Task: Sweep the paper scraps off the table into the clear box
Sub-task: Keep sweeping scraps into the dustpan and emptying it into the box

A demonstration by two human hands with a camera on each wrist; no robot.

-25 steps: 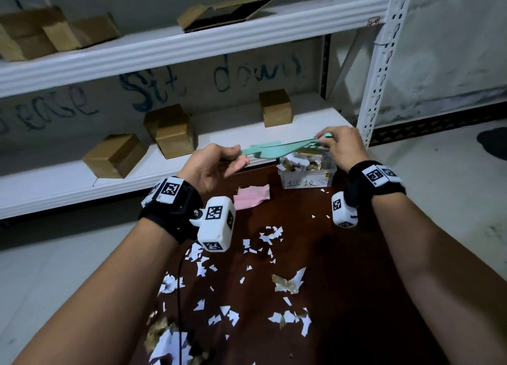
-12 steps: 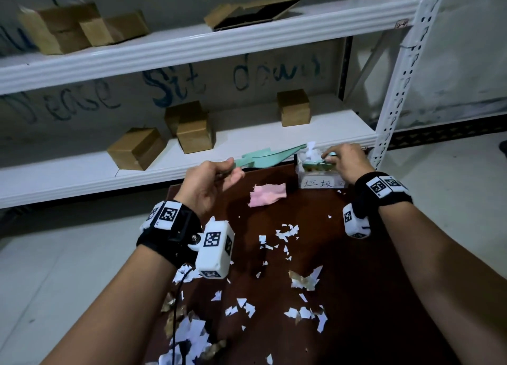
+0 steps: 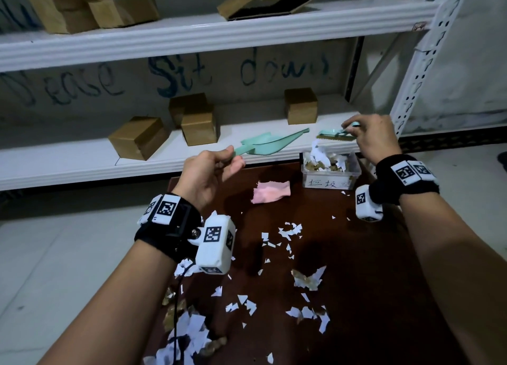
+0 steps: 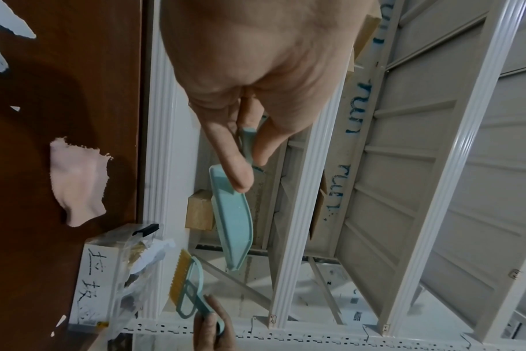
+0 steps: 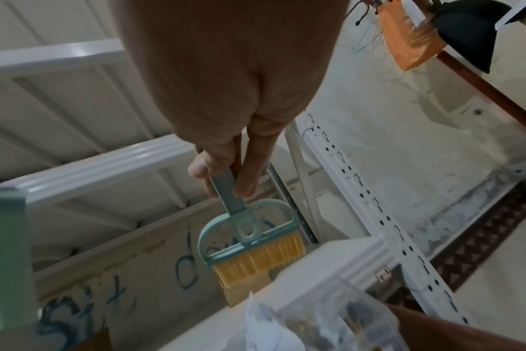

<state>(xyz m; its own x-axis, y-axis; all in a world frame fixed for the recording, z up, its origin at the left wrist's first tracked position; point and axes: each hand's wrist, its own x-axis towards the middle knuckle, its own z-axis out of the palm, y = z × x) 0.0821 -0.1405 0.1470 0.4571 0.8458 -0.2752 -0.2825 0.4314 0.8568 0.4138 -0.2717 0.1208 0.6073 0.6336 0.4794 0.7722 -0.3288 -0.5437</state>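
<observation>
My left hand (image 3: 211,170) grips the handle of a small mint-green dustpan (image 3: 270,145) (image 4: 233,218), held in the air left of the clear box. My right hand (image 3: 370,137) pinches the handle of a mint brush with yellow bristles (image 3: 333,136) (image 5: 252,247) (image 4: 185,280), just above the box. The clear box (image 3: 330,172) (image 4: 105,282), labelled in ink, stands at the table's far right corner, heaped with white and brown paper. White paper scraps (image 3: 288,231) lie scattered over the dark brown table (image 3: 370,296), with a bigger pile (image 3: 186,334) at the near left edge.
A pink torn piece (image 3: 270,190) (image 4: 78,182) lies left of the box. Behind the table runs a white metal shelf rack (image 3: 192,30) with several cardboard boxes (image 3: 138,137); its upright post (image 3: 414,71) stands just right of my right hand. Grey floor lies on both sides.
The brush has lifted from inside the box to just above it. The dustpan has drawn away to the left of the box, and my view has moved closer.
</observation>
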